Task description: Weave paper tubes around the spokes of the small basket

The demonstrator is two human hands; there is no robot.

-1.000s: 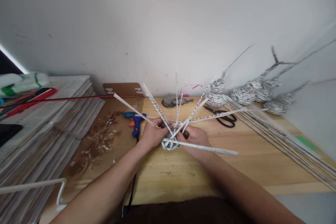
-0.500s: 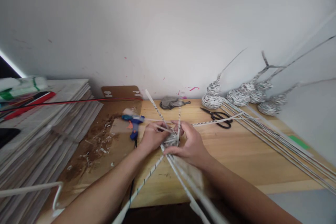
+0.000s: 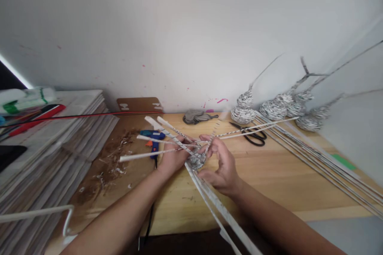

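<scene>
A small woven piece of rolled newspaper (image 3: 197, 162) sits between my hands above the table, with several paper tubes sticking out around it. My left hand (image 3: 175, 158) closes on its far left side, its fingertips partly hidden behind the crossing tubes. My right hand (image 3: 224, 166) is at the right side, with its fingers bent around an upright paper tube (image 3: 213, 136) that is blurred by motion. The right thumb stays apart, close to the near side of the weave. Two long tubes (image 3: 220, 204) run from the piece down toward me.
Behind my left hand lies a blue glue gun (image 3: 157, 136). Black scissors (image 3: 254, 135) and long paper tubes (image 3: 317, 163) lie at the right, near several woven gourd shapes (image 3: 243, 109). A grey rag (image 3: 197, 116) is by the wall. Stacked newspapers (image 3: 74, 127) fill the left.
The striped tube that pointed toward my lower left now points to the upper left. More tubes fan out at the left, and my right fingers have opened slightly away from the weave.
</scene>
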